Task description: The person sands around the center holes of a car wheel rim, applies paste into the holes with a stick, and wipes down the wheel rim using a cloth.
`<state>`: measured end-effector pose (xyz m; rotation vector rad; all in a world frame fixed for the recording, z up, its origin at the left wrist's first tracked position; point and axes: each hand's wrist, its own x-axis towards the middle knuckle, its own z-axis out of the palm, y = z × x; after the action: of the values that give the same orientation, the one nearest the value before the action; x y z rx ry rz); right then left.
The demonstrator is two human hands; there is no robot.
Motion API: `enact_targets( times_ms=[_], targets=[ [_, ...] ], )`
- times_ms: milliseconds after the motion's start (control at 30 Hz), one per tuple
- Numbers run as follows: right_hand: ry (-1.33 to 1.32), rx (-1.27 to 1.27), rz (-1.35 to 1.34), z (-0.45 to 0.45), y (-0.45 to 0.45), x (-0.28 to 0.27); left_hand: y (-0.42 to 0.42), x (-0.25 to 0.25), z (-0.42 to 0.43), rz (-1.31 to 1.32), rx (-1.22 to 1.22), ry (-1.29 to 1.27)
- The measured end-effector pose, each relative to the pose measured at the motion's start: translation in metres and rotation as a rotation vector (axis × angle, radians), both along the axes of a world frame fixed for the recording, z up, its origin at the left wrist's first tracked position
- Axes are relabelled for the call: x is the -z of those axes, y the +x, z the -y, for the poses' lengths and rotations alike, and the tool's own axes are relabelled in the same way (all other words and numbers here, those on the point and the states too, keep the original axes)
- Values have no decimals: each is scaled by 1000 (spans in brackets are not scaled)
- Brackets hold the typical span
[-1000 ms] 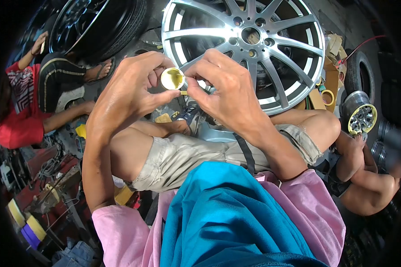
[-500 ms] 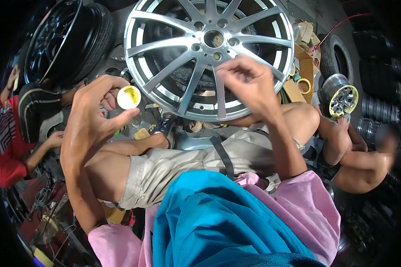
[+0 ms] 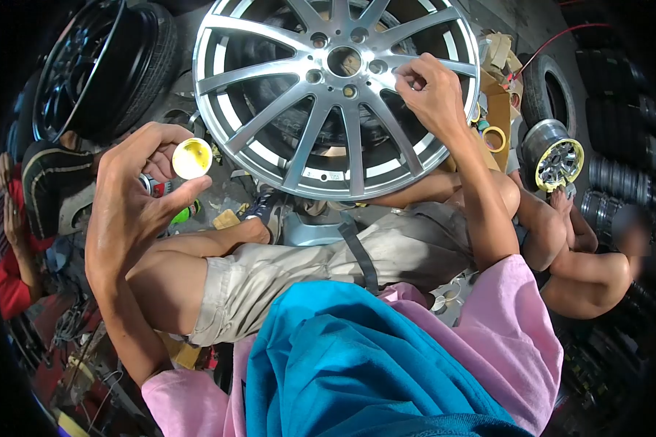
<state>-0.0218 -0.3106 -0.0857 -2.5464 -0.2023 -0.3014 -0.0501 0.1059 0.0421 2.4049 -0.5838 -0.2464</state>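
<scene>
1. The left hand (image 3: 127,178) pinches a small round white container (image 3: 197,172) between thumb and fingers, its open top showing yellow contents.
2. The container is left of the large silver multi-spoke wheel rim (image 3: 356,116), apart from it.
3. The right hand (image 3: 440,93) is over the rim's right-hand spokes, fingers curled and tips drawn together; whether they touch the rim or hold anything, I cannot tell.

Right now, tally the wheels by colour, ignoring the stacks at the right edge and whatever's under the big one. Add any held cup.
Silver wheel: 1
Black wheel, upper left: 1
Yellow-edged wheel, right side: 1
White cup, in the left hand: 1
Total: 4 (3 wheels, 1 cup)
</scene>
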Motion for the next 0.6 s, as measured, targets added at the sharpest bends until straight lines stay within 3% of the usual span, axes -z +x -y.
enact_targets(
  times_ms=[133, 600],
  targets=[
    [-92, 55, 60, -5, 8, 4, -2, 1, 1, -33, -40, -47],
    [-29, 102, 179, -24, 41, 33, -2, 1, 0, -7, -28, -45]
  ],
)
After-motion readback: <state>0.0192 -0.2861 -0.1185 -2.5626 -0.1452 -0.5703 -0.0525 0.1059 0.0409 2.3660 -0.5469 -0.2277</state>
